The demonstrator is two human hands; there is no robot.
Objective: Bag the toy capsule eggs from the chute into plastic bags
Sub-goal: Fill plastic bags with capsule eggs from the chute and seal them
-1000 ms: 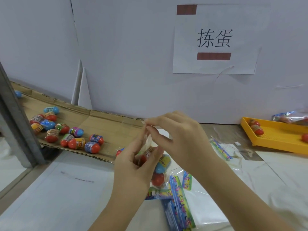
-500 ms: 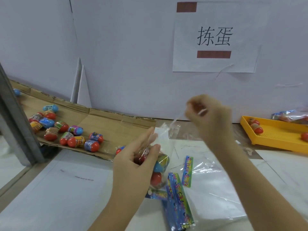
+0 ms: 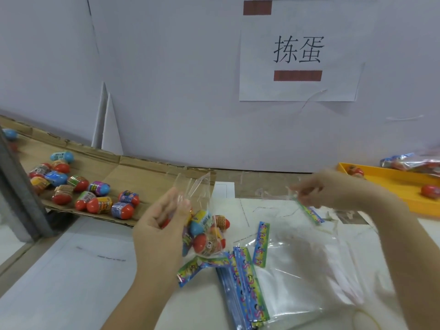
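My left hand (image 3: 159, 227) grips a clear plastic bag (image 3: 194, 186) by its neck; several toy capsule eggs (image 3: 207, 234) hang in its bottom just above the table. My right hand (image 3: 333, 190) is off to the right, low over the table, pinching a thin clear strip (image 3: 291, 192); the motion blurs it. Several loose eggs (image 3: 100, 204) lie on the cardboard chute (image 3: 147, 172) at the left. A stack of empty bags (image 3: 247, 287) with coloured headers lies in front of me.
A yellow tray (image 3: 390, 186) at the right holds a few eggs, with filled bags (image 3: 409, 161) behind it. Loose coloured header strips (image 3: 262, 244) lie on the white table. A grey metal post (image 3: 21, 196) stands at the left.
My right hand pulled a thin clear strip off the bag's mouth, then swung right and down towards the table. My left hand kept hold of the filled bag, whose mouth now stands free.
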